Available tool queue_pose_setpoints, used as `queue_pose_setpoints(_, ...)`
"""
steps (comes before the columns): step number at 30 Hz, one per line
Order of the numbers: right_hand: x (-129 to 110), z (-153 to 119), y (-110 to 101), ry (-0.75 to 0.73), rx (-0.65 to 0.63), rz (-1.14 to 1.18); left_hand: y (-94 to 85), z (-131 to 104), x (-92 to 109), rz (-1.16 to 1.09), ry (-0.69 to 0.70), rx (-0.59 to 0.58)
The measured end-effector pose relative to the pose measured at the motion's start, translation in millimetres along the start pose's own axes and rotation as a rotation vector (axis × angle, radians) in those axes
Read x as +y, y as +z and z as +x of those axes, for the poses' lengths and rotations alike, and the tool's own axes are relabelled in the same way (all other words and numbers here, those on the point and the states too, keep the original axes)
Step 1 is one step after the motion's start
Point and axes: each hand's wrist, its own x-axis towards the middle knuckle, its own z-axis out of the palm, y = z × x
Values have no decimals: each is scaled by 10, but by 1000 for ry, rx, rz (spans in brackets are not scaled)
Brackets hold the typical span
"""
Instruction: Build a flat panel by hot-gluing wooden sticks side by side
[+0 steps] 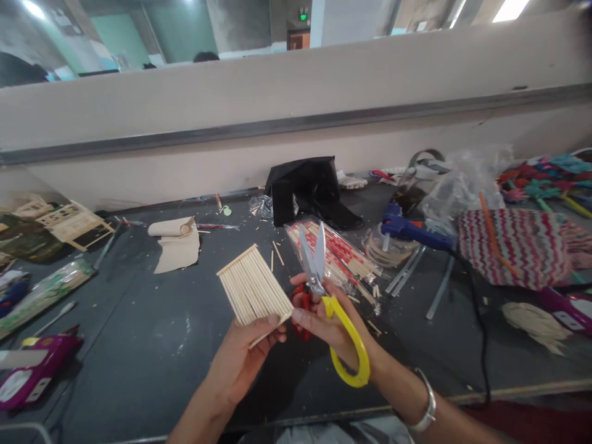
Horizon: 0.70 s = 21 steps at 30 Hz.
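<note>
A small panel of pale wooden sticks (253,285), laid side by side with a crosspiece along its far edge, is pinched at its near edge by my left hand (247,348). My right hand (330,324) holds scissors (315,259) with one yellow and one red handle, the blades parted and pointing away from me. The right thumb also touches the panel's near right corner. Beyond the scissors lie plastic packs of sticks with red markings (340,253). A few loose short sticks (278,253) lie between the panel and the packs.
A blue glue gun (411,231) with a black cable lies right, beside a striped knitted cloth (513,246) and clear plastic bag (467,185). Black material (305,185) stands by the wall. Left are a cloth roll (176,243), wooden model (76,223) and purple device (39,370).
</note>
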Motion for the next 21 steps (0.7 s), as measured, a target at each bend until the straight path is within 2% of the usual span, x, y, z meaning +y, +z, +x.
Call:
queue_pose_setpoints(3,-34,-22,11,19,20,27,32,7,23,-10,32,43)
queue_pose_setpoints(9,-71,-76,1,62,63,37,-8,161,179,-150,-54,260)
queue_pose_setpoints(16,77,-175,-2,113,-7,81,-30,265,253,-118,-1,351)
queue_pose_setpoints(21,114,-213,-5,122,62,95,-19,271,214,-88,30,385)
